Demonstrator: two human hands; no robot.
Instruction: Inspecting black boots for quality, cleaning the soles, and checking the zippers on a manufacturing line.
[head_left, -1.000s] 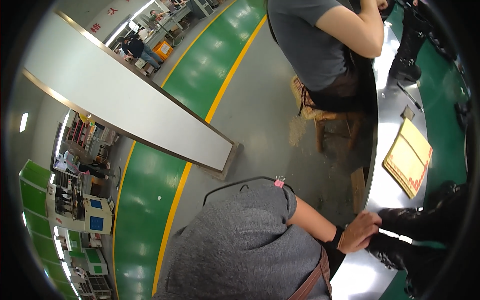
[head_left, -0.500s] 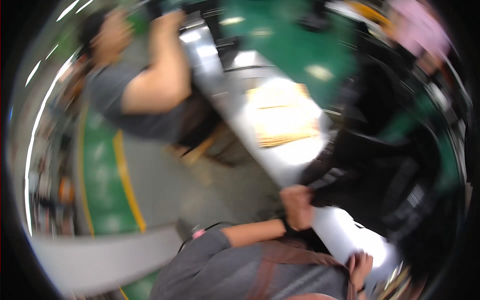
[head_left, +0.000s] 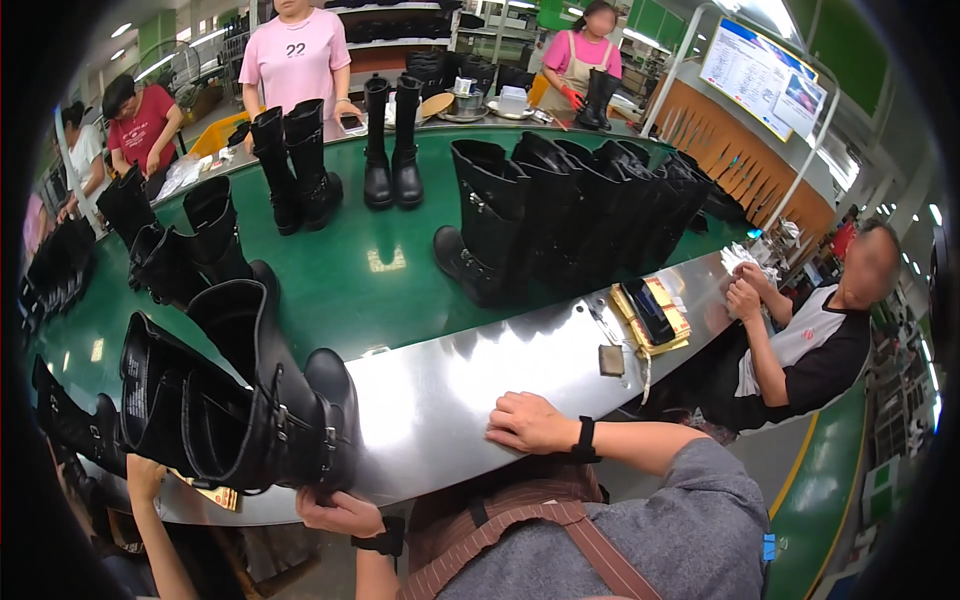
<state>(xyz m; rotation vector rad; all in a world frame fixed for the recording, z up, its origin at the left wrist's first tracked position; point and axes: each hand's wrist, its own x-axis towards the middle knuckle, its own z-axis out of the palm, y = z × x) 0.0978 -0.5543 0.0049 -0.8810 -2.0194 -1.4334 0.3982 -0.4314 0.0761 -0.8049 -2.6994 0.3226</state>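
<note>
At the lower left, a pair of tall black buckled boots (head_left: 270,400) stands on the metal ledge (head_left: 440,370). My left hand (head_left: 342,513), with a wide black wristband, is at the ledge's near edge, against the foot of the nearer boot. Its fingers are bent and partly hidden, so what they grip does not show. On the ledge to the right rests my right hand (head_left: 530,423), loosely curled, with nothing seen in it. A black band circles that wrist too. A co-worker's hand (head_left: 147,480) reaches up close to the boots' left side.
Beyond the ledge runs a green surface (head_left: 385,260) carrying more black boots (head_left: 490,220), including a tight row. A phone (head_left: 648,312) lies on yellow papers at the right, beside a small brown block (head_left: 611,360). A seated person (head_left: 800,350) works there; others stand across.
My view has swung round and sharpened from a blur. Both hands stay by the ledge; the left is now lower, at the boot's foot. Finer hand movement is lost in the blur.
</note>
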